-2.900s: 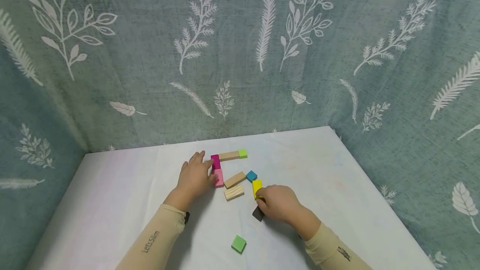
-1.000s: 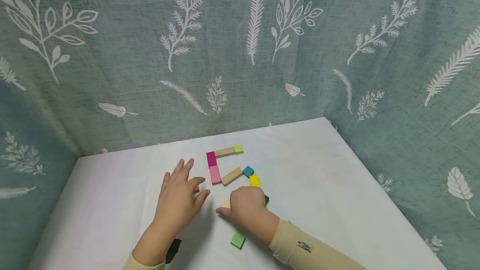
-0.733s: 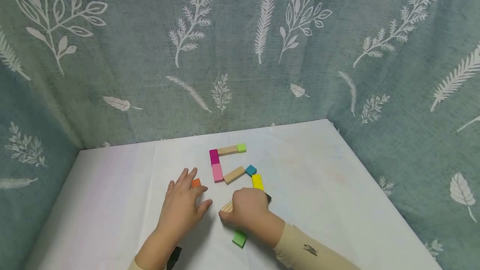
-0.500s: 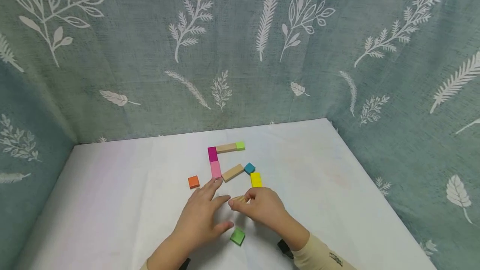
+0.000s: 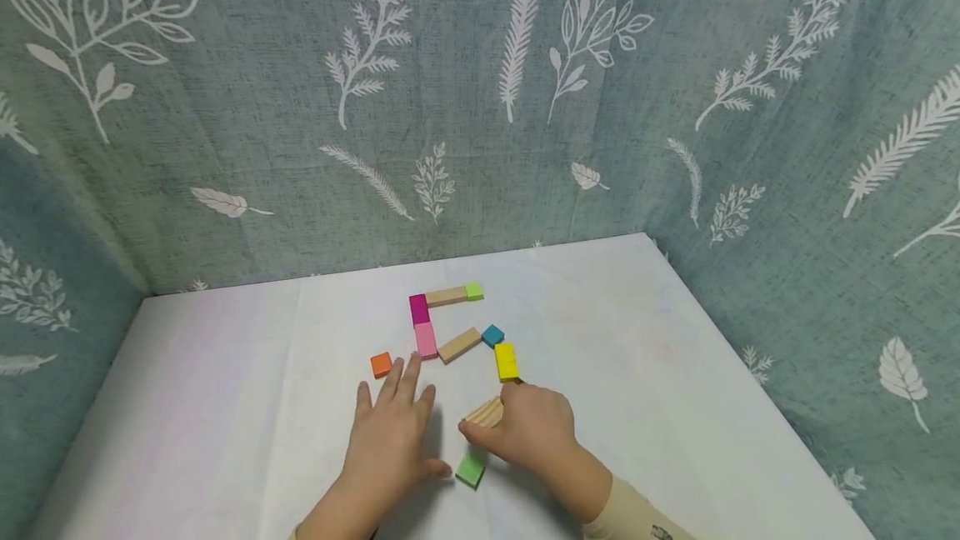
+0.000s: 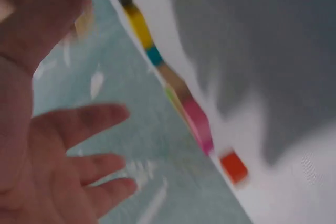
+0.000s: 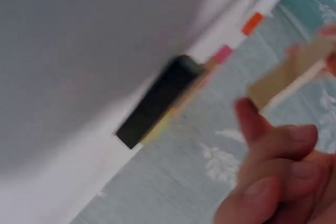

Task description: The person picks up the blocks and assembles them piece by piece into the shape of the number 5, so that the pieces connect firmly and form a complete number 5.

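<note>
My right hand point(image 5: 536, 427) pinches a pale wooden block point(image 5: 486, 412) with striped grain. In the right wrist view that wooden block point(image 7: 286, 77) spans the gap from a fingertip to the thumb, raised over the table. My left hand point(image 5: 392, 432) is spread, holding nothing, its fingertips close to the pink block point(image 5: 425, 340) and the orange block point(image 5: 381, 365). A green block point(image 5: 470, 471) lies between the two hands. The dark block point(image 7: 160, 103) beyond the yellow block point(image 5: 506, 362) is mostly hidden behind my right hand in the head view.
Farther back, a bent row holds a magenta block point(image 5: 419, 308), a plain wooden block point(image 5: 446, 297) and a lime block point(image 5: 474, 292). Another plain wooden block point(image 5: 459, 346) slants from the pink block to a blue block point(image 5: 492, 335). A patterned curtain point(image 5: 465, 107) surrounds the white table point(image 5: 600, 315).
My right hand has left the yellow block and picked up the striped wooden block, bringing it nearer. My left hand has moved back from the pink blocks, toward me, and the orange block now shows.
</note>
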Motion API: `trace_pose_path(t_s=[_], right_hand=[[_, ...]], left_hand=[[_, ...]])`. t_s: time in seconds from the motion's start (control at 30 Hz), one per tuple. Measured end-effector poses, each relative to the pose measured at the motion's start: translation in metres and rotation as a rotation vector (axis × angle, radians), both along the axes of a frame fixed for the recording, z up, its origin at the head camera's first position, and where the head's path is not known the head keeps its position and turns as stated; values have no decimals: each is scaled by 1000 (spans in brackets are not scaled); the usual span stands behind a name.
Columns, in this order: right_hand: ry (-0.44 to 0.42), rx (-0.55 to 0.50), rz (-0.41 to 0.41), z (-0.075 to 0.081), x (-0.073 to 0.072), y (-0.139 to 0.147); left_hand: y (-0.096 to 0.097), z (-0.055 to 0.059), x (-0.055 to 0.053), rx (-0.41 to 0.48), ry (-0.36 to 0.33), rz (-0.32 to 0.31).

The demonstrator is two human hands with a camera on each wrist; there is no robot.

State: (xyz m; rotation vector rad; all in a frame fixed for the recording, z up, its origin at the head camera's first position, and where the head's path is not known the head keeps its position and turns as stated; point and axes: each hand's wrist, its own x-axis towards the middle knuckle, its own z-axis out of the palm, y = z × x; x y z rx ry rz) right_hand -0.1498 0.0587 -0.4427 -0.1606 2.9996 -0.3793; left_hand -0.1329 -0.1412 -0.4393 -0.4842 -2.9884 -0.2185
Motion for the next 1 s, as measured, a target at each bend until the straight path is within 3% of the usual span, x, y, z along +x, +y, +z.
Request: trace_pose_path(t_s=[0.1,0.23,0.4,0.63,0.73,0.83,1.0], right_hand=[[-38,104,-2,-2,13,0],[-29,147,-30,-9,22,1],[11,195,-51,-14,20,2],[-174,235,-46,-9,17,4],[-187,216,-9,2,16,14],[-126,189,133,11,13,28],[-38,267,562,18,0,41]], left_hand=[[-19,2,-1,-53,-85,62],[-36,2,-2,-50,-53,109],[-41,-3,-2,-27,-41,131],[-41,-11,-4,-26,-41,135],[-42,-10,-5,-18,-37,138],[-42,-7,-6,-8,-35,150],[-41,-4,-7,5,-53,130]])
